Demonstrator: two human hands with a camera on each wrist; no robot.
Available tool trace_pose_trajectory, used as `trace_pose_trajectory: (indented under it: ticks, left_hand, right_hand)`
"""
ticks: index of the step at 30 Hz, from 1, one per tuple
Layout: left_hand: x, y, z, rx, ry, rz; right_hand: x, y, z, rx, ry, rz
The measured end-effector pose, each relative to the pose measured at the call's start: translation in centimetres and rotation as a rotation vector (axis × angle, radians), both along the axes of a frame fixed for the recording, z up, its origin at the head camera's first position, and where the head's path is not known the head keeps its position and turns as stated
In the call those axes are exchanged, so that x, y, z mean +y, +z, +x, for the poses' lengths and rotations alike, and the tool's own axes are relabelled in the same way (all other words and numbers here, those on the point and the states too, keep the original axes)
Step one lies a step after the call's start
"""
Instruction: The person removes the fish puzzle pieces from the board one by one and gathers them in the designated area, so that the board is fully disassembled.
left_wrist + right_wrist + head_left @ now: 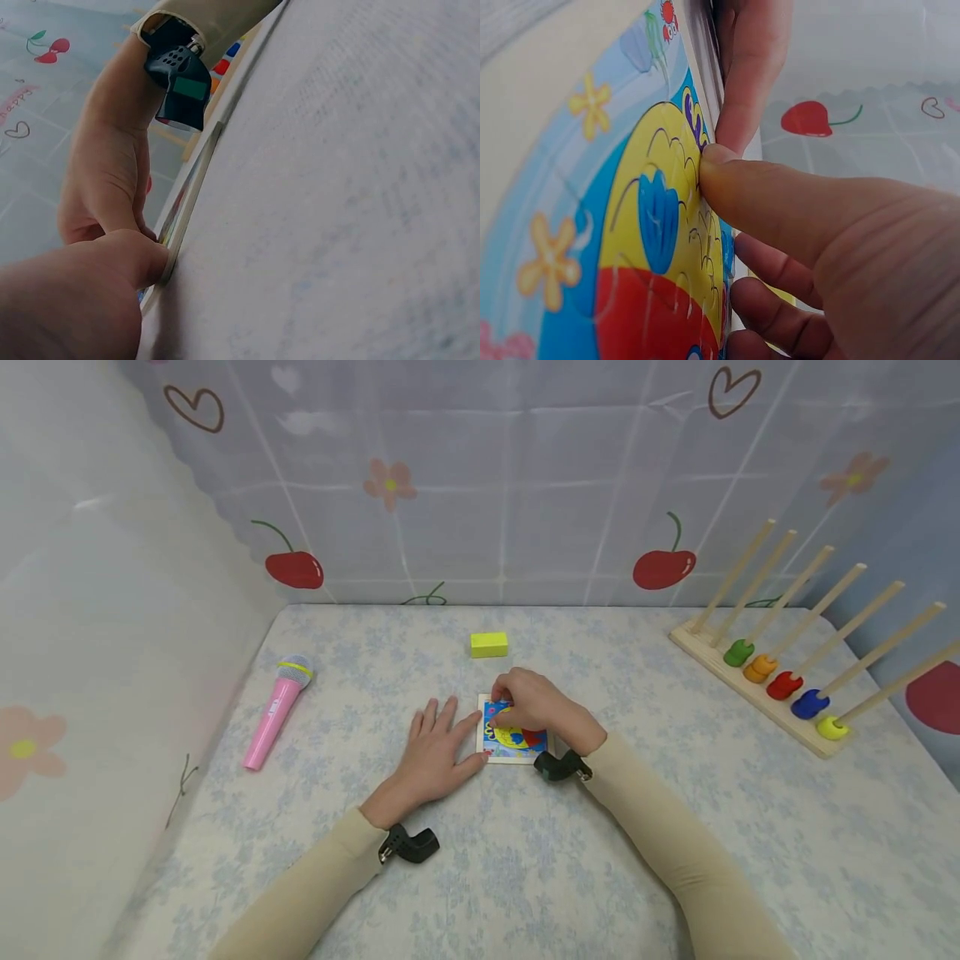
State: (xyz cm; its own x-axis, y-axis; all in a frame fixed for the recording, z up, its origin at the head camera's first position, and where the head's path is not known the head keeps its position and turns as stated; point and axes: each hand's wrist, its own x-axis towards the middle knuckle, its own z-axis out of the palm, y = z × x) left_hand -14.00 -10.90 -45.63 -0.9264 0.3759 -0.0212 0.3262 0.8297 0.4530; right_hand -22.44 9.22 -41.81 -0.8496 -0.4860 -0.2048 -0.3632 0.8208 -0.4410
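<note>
While the left hand (435, 756) lies with its fingers spread, index and thumb at the left edge of the puzzle (517, 741), the right hand (536, 700) bends over it, thumb touching the fish (626, 210) near its tail and other fingers curled towards the far side; whether they pinch anything I cannot tell. The puzzle lies flat on the surface (510, 868), nearer the person than the block (489, 646). The step in hand looks like fitting or adjusting part of the puzzle, so the next move seems to call for a steady left hand and light, even thumb pressure
</note>
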Motion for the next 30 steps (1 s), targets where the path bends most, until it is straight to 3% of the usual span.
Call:
trace_pose_trajectory:
  ticks: [10, 22, 30]
  left_hand:
    - [0.00, 0.11, 0.11, 0.016, -0.002, 0.006]
    - [0.05, 0.05, 0.04, 0.018, -0.004, 0.015]
    - [0.03, 0.12, 0.10, 0.015, -0.003, 0.020]
  right_hand:
    - [-0.18, -0.01, 0.20, 0.050, 0.006, -0.012]
    - [0.18, -0.30, 0.43, 0.091, 0.050, -0.122]
    - [0.03, -0.31, 0.52, 0.037, 0.040, -0.159]
